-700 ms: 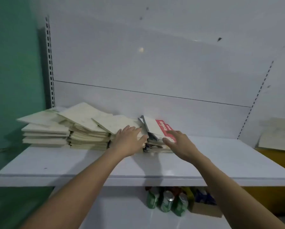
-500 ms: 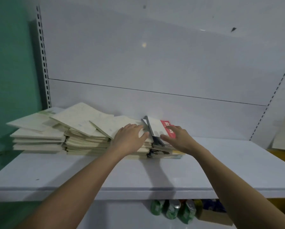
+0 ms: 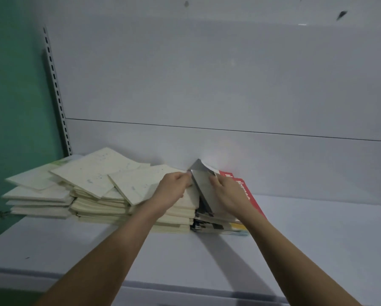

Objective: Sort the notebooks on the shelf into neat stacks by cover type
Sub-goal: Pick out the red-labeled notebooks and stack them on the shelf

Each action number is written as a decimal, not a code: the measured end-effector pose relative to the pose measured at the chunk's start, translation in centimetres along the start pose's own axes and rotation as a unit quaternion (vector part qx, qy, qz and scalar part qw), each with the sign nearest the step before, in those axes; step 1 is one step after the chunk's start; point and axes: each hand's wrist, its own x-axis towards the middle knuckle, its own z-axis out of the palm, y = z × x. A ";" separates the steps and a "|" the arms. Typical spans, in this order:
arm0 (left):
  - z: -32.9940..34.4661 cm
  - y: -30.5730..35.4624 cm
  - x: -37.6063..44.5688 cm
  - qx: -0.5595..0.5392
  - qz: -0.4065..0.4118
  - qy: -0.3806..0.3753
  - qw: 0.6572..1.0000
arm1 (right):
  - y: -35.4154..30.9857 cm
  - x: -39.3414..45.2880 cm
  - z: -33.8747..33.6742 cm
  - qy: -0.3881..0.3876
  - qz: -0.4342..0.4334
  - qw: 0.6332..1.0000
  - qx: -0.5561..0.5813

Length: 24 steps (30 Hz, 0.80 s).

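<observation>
Head view: a white shelf [image 3: 306, 235] against a pale back panel, with a green wall on the left.
Far-left stack: cream notebooks [image 3: 37, 195] piled roughly, the top one skewed.
Middle stack: more cream notebooks [image 3: 97, 180], fanned and crooked, not squared.
Left hand [image 3: 174, 191]: fingers curled at the edge of the grey cover [image 3: 201, 184], seemingly pinching it; the exact contact is hard to tell.
Right hand [image 3: 229, 195]: lies with fingers fairly straight on the grey cover, pressing the printed pile.
Right stack: red notebooks [image 3: 250, 196] and other printed covers under the right hand.
Progress: types look roughly separated, cream left and printed right; squaring every pile remains, I judge.
</observation>
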 end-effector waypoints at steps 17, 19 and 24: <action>-3.1 1.9 -2.1 -0.320 -0.077 0.104 0.939 | 3.5 -2.7 -3.5 -0.082 -0.096 0.992 -0.017; -3.9 1.9 -2.3 -0.295 -0.070 0.102 0.948 | 3.7 -3.1 -3.1 -0.165 -0.086 0.978 -0.090; -4.6 1.2 -3.0 -0.268 -0.063 0.074 0.959 | 3.8 -3.9 -2.3 -0.146 -0.133 0.966 -0.169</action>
